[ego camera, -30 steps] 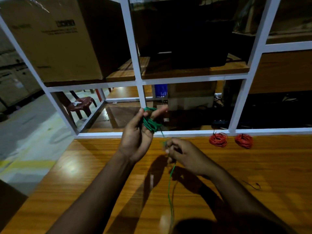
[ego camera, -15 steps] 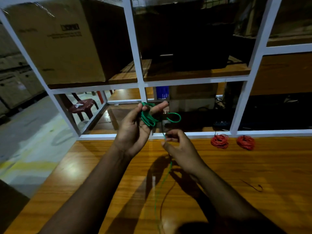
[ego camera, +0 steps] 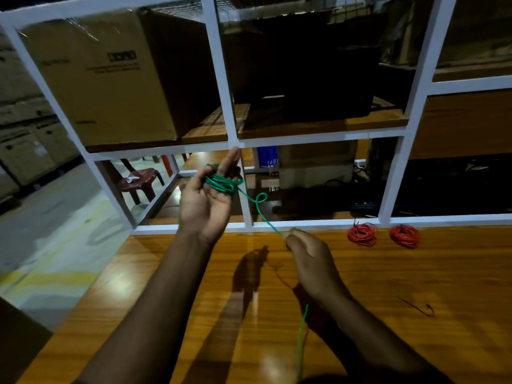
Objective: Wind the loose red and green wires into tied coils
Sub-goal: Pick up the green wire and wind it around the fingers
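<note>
At frame centre your left hand [ego camera: 206, 202] holds the thin green wire's [ego camera: 221, 184] wound loops; lower right, your right hand [ego camera: 311, 261] pinches its trailing strand above the glossy wooden worktop [ego camera: 415, 300].

Green wire [ego camera: 221, 184]: the turns bunched in the left hand [ego camera: 206, 202] overlap, so their number cannot be told. Right hand [ego camera: 311, 261] seen from the back; its fingertips and its grip on the wire are hidden. The wire's lower run leaves the frame's bottom edge. Dark scrap [ego camera: 417, 307] near the desk's right edge, perhaps wire, too small to identify.
</note>
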Available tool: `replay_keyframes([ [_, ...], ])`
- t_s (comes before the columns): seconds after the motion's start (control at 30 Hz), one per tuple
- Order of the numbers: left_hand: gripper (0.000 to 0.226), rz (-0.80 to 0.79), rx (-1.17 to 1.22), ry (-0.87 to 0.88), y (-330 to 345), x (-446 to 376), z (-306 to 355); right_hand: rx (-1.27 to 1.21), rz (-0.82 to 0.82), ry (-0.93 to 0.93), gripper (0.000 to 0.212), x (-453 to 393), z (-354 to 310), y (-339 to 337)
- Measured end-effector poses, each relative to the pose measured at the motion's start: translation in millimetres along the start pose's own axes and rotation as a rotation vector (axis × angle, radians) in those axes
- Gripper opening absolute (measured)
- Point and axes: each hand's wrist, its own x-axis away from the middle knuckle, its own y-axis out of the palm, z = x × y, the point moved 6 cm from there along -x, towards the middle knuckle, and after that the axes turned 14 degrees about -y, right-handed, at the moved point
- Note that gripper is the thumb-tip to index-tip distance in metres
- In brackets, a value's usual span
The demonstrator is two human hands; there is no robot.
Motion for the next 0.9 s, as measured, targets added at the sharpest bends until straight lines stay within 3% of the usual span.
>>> replay_keyframes([
  [0.13, 0.028, 0.093, -0.13, 0.096, -17.1, -9.1, 9.9, 0.018, 0.043, -0.175, 0.061, 9.7, -12.9, -9.0],
  [0.2, 0.032, 0.172, -0.306, 0.124, -25.7, -9.5, 2.9, 0.052, 0.07, -0.251, 0.057, 9.2, -23.4, -12.2],
  [0.3, 0.054, 0.346, -0.758, 0.178, -39.7, -7.7, -4.0, -0.008, 0.119, -0.263, 0.046, 6.8, -31.6, -19.5],
  [0.4, 0.044, 0.399, -1.287, 0.26, -38.6, -3.2, -20.3, -0.077, 0.175, -0.201, 0.048, 3.3, -34.1, -28.6],
  [0.47, 0.035, 0.388, -1.507, 0.318, -38.4, -0.7, -31.8, -0.08, 0.181, -0.203, 0.051, -1.0, -39.9, -31.4],
  [0.53, 0.041, 0.427, -1.712, 0.378, -42.9, -1.1, -35.3, -0.107, 0.186, -0.218, 0.049, -4.4, -44.9, -34.7],
  [0.63, 0.042, 0.401, -1.938, 0.347, -43.4, -4.8, -38.5, -0.09, 0.17, -0.197, 0.047, -11.4, -42.7, -43.4],
  [0.73, 0.043, 0.265, -1.835, 0.188, -36.3, -0.6, -47.5, -0.138, 0.136, -0.084, 0.035, -23.2, -27.2, -52.8],
  [0.9, 0.042, -0.081, -1.083, -0.349, -7.8, 25.7, -94.5, 0.003, 0.231, -0.079, 0.025, -53.7, -6.8, -80.7],
])
